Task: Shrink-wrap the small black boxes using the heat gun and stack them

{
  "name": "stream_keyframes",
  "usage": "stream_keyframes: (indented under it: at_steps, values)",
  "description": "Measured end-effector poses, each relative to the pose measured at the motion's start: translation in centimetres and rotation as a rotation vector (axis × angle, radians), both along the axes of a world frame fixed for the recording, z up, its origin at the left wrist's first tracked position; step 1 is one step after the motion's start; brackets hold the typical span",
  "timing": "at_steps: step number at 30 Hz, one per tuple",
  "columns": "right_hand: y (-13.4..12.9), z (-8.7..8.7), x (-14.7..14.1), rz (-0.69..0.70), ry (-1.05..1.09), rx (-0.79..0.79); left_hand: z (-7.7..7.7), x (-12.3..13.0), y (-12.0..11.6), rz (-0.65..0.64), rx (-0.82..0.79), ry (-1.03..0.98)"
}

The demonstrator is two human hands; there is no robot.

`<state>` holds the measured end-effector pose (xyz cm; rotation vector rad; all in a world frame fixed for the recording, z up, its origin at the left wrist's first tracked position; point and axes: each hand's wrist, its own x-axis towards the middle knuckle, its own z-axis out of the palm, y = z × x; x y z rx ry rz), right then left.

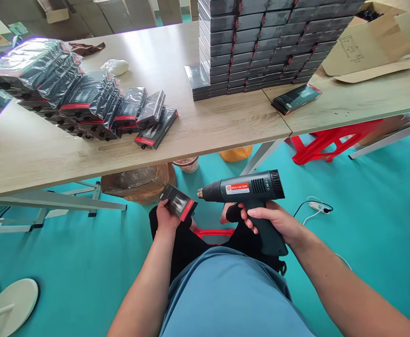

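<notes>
My right hand (264, 217) is wrapped round the handle of a dark heat gun (252, 187), whose metal nozzle points left. In my left hand (166, 217) is a small black and red box (179, 202), tilted, with a picture on its face. The nozzle tip is close to the box's right edge, with a small gap between them. Both hands are over my lap, below the front edge of the table (205, 135). Whether the box has film round it, I cannot make out.
Stacked film-wrapped boxes (89, 98) fill the table's left part, some lying loose. A tall stack of dark boxes (261, 47) stands at the back. One box (296, 98) lies right of it, near an open carton (362, 47). Under the table are a brown package (138, 182) and a red stool (324, 142).
</notes>
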<state>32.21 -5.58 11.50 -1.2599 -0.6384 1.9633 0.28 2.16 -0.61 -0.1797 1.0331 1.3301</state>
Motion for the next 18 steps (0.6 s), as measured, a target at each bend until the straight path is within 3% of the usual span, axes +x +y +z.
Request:
stream_keyframes:
  at_steps: [5, 9, 12, 18]
  values:
    - [-0.2, 0.0, 1.7, 0.061, -0.054, -0.007, -0.9, -1.1, 0.1, -0.256, 0.025, 0.068]
    - [1.4, 0.3, 0.2, 0.037, -0.044, 0.061, -1.2, -0.2, 0.4, -0.374, 0.038, 0.209]
    - [3.3, 0.9, -1.3, 0.044, -0.08, 0.108, -1.2, 0.6, 0.5, -0.416, 0.053, 0.253]
    - [4.2, 2.0, -2.1, 0.284, -0.173, 0.217, -1.0, 0.3, 0.6, -0.326, 0.028, 0.22]
